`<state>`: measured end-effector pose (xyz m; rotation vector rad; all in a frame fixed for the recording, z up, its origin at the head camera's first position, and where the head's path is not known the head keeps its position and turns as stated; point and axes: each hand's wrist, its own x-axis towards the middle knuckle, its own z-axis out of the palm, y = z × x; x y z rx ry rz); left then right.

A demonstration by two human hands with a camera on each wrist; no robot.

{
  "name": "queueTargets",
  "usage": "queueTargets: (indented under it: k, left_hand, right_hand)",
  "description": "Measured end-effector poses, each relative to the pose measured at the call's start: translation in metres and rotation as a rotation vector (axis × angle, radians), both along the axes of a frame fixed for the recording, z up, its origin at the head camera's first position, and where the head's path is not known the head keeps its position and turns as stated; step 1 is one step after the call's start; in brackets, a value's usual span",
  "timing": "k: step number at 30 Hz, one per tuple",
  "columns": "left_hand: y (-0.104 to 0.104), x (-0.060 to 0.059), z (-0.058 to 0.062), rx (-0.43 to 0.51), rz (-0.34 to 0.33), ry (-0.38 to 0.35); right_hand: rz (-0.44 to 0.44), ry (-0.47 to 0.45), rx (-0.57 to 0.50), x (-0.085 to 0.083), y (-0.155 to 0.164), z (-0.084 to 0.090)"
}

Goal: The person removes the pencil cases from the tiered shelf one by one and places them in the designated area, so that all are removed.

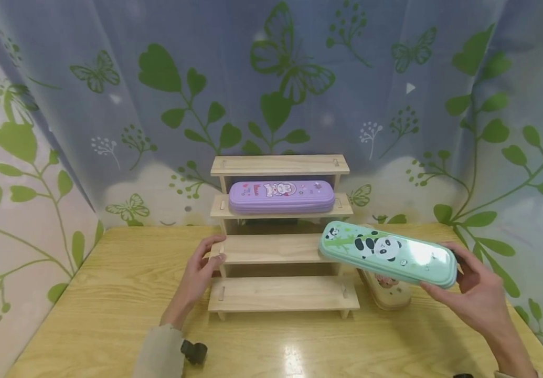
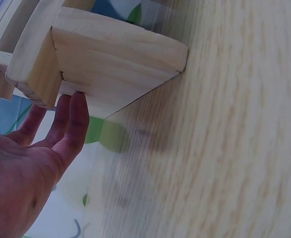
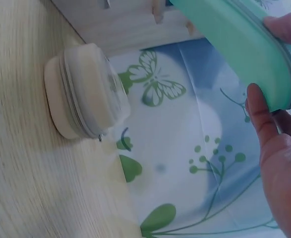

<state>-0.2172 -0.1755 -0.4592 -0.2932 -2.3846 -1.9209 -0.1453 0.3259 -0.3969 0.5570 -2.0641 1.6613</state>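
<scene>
at one four-tier shelf: two hands, three cases

Right grip: pinched the green case by one end
Cream case: sat on the worktop
Curtain: showed a butterfly

The mint-green case bears a black-and-white panda, a smaller panda near one end, and brighter green bamboo. The purple case shows a white cartoon figure, pinkish-red lettering and small stars. The cream case carries a reddish print, partly hidden. The stepped shelf is pale, lightly grained wood; the tabletop is yellow-toned wood grain. The backdrop shades from dusky blue to whitish, patterned with green leaves, butterflies and sprigs, some sprigs white. One sleeve is plain greyish beige.
</scene>
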Motion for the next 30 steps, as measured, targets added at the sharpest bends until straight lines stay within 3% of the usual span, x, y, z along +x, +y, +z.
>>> queueTargets:
  k: [10, 17, 19, 26, 30]
  left_hand:
    - [0.0, 0.0, -0.001, 0.009, -0.005, 0.004]
    - [0.0, 0.002, -0.001, -0.03, 0.022, 0.021]
    - [-0.001, 0.002, -0.001, -0.037, 0.027, 0.023]
    - [-0.001, 0.003, 0.001, -0.03, 0.025, 0.017]
    - [0.0, 0.002, 0.002, -0.028, 0.019, 0.006]
  right_hand:
    - [-0.021, 0.065, -0.144, 0.007, 0.017, -0.003]
    - [-0.14, 0.094, -0.151, 0.013, 0.031, 0.0]
    - [-0.2, 0.104, -0.131, 0.015, 0.034, 0.0]
    - [-0.568, 0.04, 0.134, 0.014, 0.036, -0.008]
    - [-0.631, 0.01, 0.127, 0.007, 0.037, -0.019]
